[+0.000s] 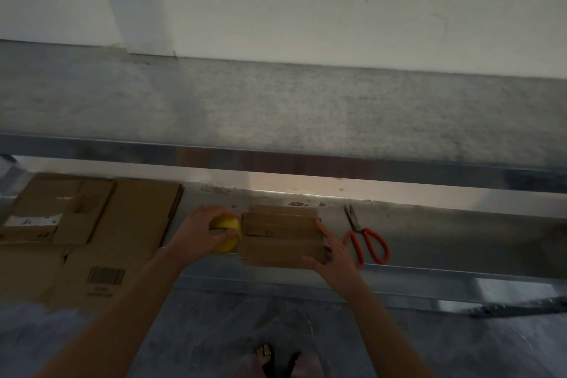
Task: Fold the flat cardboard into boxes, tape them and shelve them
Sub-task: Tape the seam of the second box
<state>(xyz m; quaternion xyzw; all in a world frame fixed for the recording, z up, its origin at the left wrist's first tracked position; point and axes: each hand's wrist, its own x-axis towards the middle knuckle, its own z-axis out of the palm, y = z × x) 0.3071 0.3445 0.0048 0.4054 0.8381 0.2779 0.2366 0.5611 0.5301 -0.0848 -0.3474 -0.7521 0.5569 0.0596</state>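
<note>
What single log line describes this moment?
left hand: grips tape roll at box left end | right hand: presses box right end | scissors: lying right of box

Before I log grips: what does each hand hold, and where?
Left hand grips yellow tape roll from above; right hand presses right end of cardboard box.

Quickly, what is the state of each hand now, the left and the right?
Left hand: grips the yellow tape roll.
Right hand: open, its straight fingers rest against the right end of the small cardboard box.
</note>
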